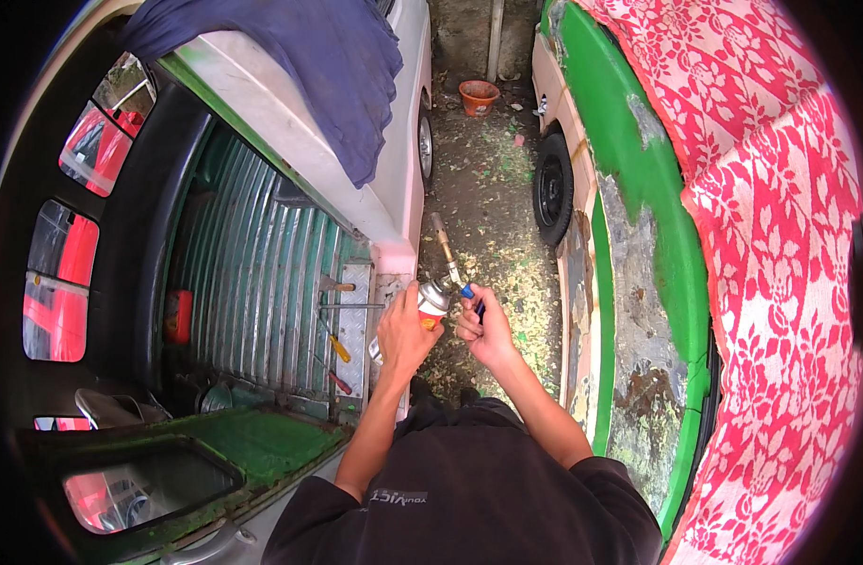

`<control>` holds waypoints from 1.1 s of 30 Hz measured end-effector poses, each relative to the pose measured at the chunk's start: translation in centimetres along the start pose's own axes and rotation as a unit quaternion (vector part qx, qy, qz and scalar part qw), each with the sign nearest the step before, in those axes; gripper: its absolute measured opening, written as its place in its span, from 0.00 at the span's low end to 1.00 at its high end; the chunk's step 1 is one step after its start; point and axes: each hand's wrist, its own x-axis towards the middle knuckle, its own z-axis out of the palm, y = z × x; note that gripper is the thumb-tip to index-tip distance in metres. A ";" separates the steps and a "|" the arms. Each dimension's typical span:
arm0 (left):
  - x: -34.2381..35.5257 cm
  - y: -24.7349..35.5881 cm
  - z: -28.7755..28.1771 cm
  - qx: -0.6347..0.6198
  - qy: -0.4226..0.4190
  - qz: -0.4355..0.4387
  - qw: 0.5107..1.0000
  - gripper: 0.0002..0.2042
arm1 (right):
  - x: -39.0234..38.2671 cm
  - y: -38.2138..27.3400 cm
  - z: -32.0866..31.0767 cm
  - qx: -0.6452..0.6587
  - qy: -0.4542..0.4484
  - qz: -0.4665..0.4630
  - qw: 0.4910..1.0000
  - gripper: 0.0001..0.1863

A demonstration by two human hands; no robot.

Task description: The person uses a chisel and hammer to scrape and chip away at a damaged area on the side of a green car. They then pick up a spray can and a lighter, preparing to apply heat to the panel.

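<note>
My left hand [405, 331] is closed around a gas canister [432, 299] with a silver-white top and a red and orange label. Just to its right, my right hand [485, 327] grips a blow torch head [447, 254] by its blue and black end. The torch's long metal nozzle points away from me, up and slightly left. Canister and torch head are close together; whether they touch, I cannot tell. Left of my left hand, on the van's metal step, lie a hammer [337, 285], a yellow-handled tool [339, 348] and a red-handled tool [339, 383].
To the left stands an open van with a ribbed metal floor [252, 254], its green door [262, 447] swung out. On the right is a green and peeling vehicle [629, 235] under a red floral cloth [771, 235]. An orange flowerpot [479, 97] stands at the far end.
</note>
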 end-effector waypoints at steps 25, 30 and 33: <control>0.4 -0.1 -0.5 -0.006 -0.019 -0.001 1.000 0.37 | -0.5 -1.9 -1.5 -0.730 0.011 -0.481 0.486 0.17; 0.1 0.0 -0.3 0.002 -0.042 -0.009 0.999 0.38 | -0.4 -1.8 -1.6 -0.711 0.018 -0.538 0.452 0.12; 0.0 0.2 -0.3 0.002 -0.046 -0.015 0.999 0.39 | -0.2 -1.5 -2.0 -0.703 0.025 -0.541 0.461 0.12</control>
